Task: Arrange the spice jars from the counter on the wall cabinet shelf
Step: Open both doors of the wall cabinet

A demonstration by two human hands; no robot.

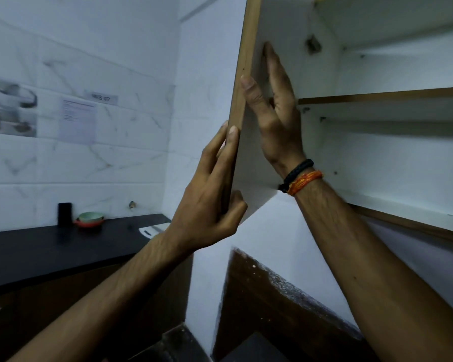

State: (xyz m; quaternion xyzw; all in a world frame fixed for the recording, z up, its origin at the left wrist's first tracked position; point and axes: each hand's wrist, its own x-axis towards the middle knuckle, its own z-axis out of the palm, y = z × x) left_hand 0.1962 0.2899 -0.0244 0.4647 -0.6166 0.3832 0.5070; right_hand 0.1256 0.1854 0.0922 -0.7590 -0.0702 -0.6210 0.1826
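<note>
The wall cabinet stands open, its wooden-edged door (280,24) swung out toward me. My left hand (209,205) grips the door's lower edge, fingers on the outer face and thumb on the white inner face. My right hand (277,118) lies flat against the inner face higher up, fingers straight, one digit on the door's edge. The middle shelf (382,94) and the cabinet floor (403,212) are white and bare where visible. No spice jars are in view.
A black counter (50,246) runs along the tiled wall at lower left. On it stand a small black object (64,214), stacked green and red bowls (90,219) and a flat white item (153,229). Papers (77,120) hang on the wall.
</note>
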